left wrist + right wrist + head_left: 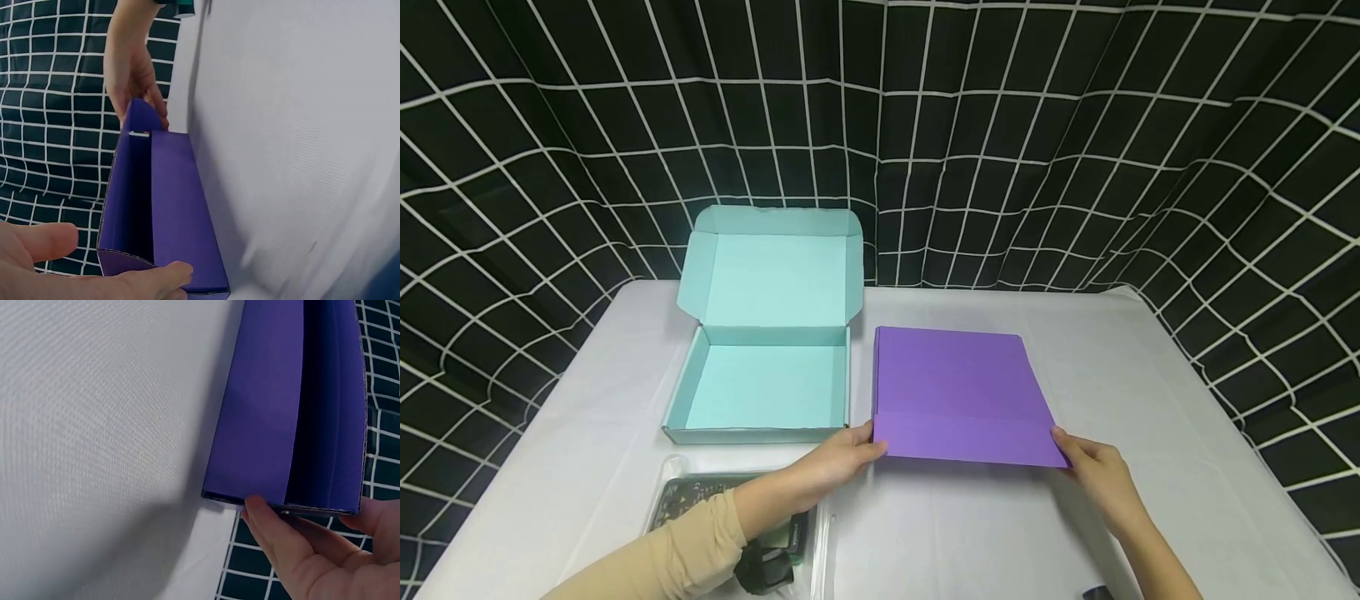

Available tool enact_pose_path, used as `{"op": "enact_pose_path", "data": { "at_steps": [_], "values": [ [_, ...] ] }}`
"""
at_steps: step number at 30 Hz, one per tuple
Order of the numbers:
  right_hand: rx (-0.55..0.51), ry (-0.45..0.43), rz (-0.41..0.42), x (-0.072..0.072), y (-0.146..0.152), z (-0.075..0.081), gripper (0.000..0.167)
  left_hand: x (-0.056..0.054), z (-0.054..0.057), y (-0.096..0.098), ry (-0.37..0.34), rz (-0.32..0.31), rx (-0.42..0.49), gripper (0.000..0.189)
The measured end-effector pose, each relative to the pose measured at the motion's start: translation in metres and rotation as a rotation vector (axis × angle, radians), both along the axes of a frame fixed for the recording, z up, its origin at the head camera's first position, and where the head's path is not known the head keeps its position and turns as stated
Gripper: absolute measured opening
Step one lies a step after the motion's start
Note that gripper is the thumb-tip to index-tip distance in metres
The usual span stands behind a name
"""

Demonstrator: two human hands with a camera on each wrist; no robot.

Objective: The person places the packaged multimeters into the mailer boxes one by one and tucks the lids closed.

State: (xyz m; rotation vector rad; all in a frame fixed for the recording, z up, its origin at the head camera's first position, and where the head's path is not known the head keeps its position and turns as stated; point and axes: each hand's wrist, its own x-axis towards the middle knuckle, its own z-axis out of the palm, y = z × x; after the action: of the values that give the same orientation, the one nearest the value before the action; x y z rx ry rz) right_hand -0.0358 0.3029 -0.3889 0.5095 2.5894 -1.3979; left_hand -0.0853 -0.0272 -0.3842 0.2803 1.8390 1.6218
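A purple cardboard box (962, 375) lies on the white table, its lid lowered but standing a little off the front wall (184, 212), so a dark gap shows between them. At the left front corner is my left hand (838, 458); its fingers (159, 280) lie straight against the side, and the thumb stands apart from the lid. My right hand (1101, 479) pinches the right front corner, with the thumb at the lid's edge and the fingers (265, 525) against the side. What is inside the purple box is hidden.
Left of it stands an open teal cardboard box (767, 387), its lid upright. Partly under my left forearm lies a clear plastic case (822, 550) with a dark green patterned thing in it; a black object (763, 571) is nearby. A black cloth with white grid lines hangs around the white table (970, 533).
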Motion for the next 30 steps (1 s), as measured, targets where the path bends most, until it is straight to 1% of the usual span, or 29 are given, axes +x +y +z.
{"op": "enact_pose_path", "data": {
  "at_steps": [3,6,11,14,17,23,27,30],
  "values": [
    [-0.053,0.004,-0.020,-0.0006,0.0002,-0.0004,0.056,0.0003,-0.0027,0.0005,0.055,-0.004,-0.016,0.058],
    [-0.090,0.004,-0.039,-0.0007,0.0007,-0.0008,0.055,0.0009,-0.0047,0.0008,0.094,-0.007,-0.014,0.055],
    [-0.102,0.004,-0.060,-0.0007,0.0003,-0.0009,0.056,0.0011,-0.0059,0.0006,0.172,-0.017,-0.044,0.057],
    [-0.089,0.001,-0.054,0.0000,-0.0006,-0.0006,0.057,0.0006,-0.0057,-0.0002,0.209,-0.032,-0.059,0.056],
    [-0.072,-0.003,-0.046,0.0005,-0.0011,-0.0001,0.058,-0.0008,-0.0061,-0.0009,0.226,-0.044,-0.062,0.056],
    [-0.027,-0.011,-0.054,0.0007,-0.0014,0.0014,0.059,-0.0014,-0.0056,-0.0013,0.226,-0.052,-0.049,0.055],
    [0.023,-0.010,-0.065,0.0003,-0.0001,0.0022,0.059,-0.0013,-0.0048,-0.0011,0.220,-0.053,-0.038,0.055],
    [0.014,-0.002,-0.069,0.0000,0.0008,0.0022,0.058,-0.0011,-0.0044,-0.0010,0.219,-0.054,-0.031,0.054]
  ]
}}
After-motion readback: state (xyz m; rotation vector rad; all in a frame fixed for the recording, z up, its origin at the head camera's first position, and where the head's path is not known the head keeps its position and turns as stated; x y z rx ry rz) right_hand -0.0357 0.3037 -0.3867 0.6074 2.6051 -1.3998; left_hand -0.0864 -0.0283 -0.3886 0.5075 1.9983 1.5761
